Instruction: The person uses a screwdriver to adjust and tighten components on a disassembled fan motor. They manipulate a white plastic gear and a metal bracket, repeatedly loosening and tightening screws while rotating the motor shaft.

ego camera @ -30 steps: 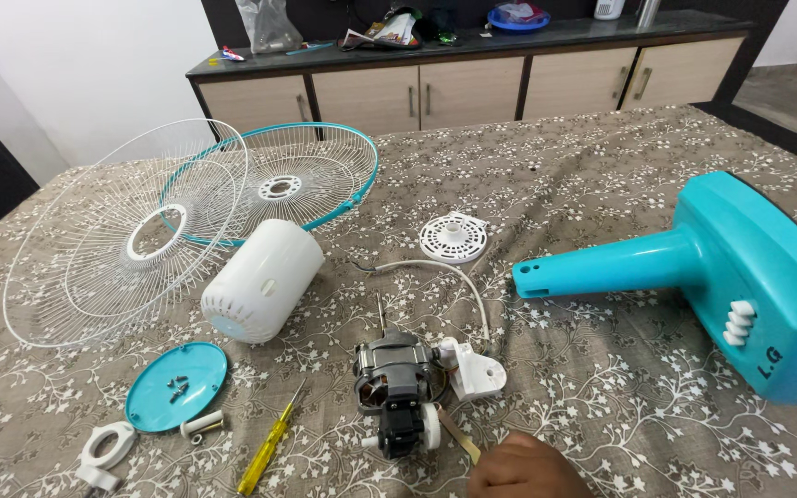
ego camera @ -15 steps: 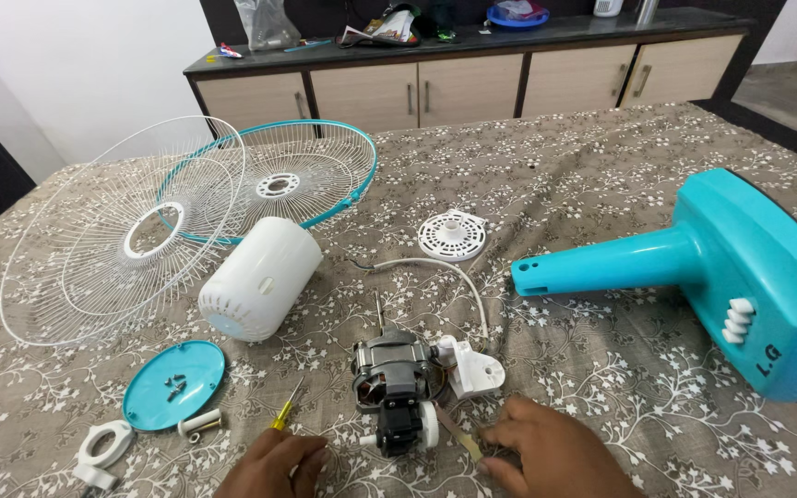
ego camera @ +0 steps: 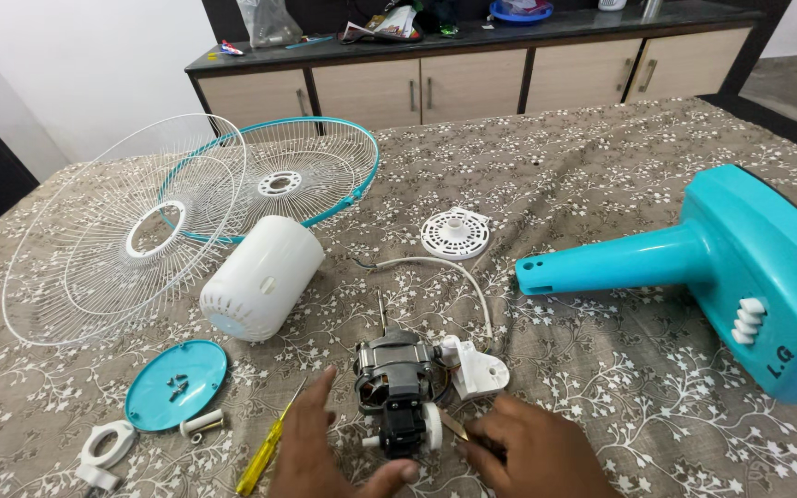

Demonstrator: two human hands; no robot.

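Observation:
A grey fan motor [ego camera: 397, 373] with a black gearbox and a white bracket [ego camera: 480, 369] lies on the flowered cloth in front of me. My left hand [ego camera: 320, 447] cups its lower left side, with the thumb under the gearbox and a finger up beside the housing. My right hand [ego camera: 537, 452] is closed on a thin metal tool [ego camera: 454, 424] whose tip points at the motor's white knob. A yellow screwdriver [ego camera: 265, 452] lies just left of my left hand.
A white motor cover [ego camera: 249, 277], a teal cap [ego camera: 177, 383] holding screws, white ring parts [ego camera: 103, 447], two wire grills [ego camera: 122, 235], a white disc [ego camera: 455, 232] and a white cord [ego camera: 454, 272] lie around. The teal fan stand [ego camera: 694, 258] lies at right. Cabinets [ego camera: 472, 74] stand behind.
My left hand has come into view and closed around the motor's lower side. My right hand has moved up toward the motor with the tool.

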